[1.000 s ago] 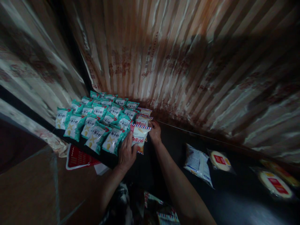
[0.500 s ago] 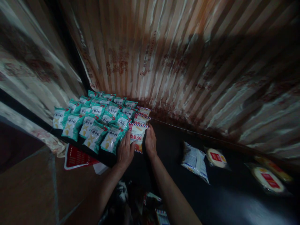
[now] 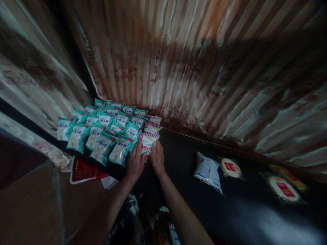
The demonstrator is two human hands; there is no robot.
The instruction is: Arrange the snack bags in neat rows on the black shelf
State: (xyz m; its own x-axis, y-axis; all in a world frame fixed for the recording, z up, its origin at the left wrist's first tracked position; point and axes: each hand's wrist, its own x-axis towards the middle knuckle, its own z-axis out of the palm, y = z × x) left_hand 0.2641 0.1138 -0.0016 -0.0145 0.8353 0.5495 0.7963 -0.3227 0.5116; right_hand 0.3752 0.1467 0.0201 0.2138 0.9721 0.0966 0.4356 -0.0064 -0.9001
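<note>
Both my hands rest on a white snack packet with red and blue striped edges [image 3: 148,142] at the front of a short row of like packets [image 3: 153,124] on a dark shelf [image 3: 184,163]. My left hand [image 3: 135,162] presses its left side, beside the green packets. My right hand [image 3: 157,157] covers its lower right part. Several rows of green and white snack packets [image 3: 102,127] stand packed together to the left, leaning back toward the corner.
Corrugated, rust-stained sheet walls [image 3: 194,68] close the shelf behind and to the left. A white packet [image 3: 207,172] and round wrapped cakes [image 3: 230,167] [image 3: 282,188] lie to the right. A red basket [image 3: 84,172] sits below the shelf's edge; more packets are dim near my body.
My right hand slid from the packet's top right corner down to its lower right. The left hand stayed at the packet's left side. The view shifted slightly.
</note>
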